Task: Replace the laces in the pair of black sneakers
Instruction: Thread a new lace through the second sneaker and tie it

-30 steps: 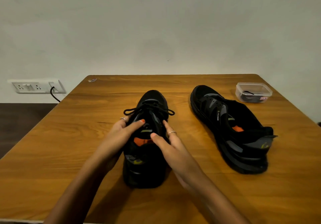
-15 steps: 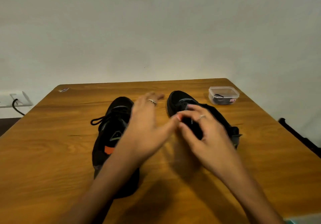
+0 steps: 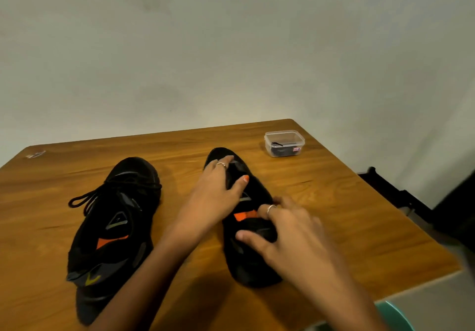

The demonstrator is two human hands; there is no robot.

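head view | both hands on unlaced sneaker (image 3: 244,217), toe toward counter's far edge | left hand (image 3: 218,192) nearer toe, fingers spread flat | right hand (image 3: 288,230) grips heel-end collar | laced sneaker (image 3: 115,217) beside, toward left edge | lace box (image 3: 284,143) at far right corner, likely next reach

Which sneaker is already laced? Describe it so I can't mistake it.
On the wooden table, two black sneakers lie side by side. The laced sneaker is the one nearer the table's left edge, untouched; a black lace loops off its side, unlike the laceless sneaker under both hands.
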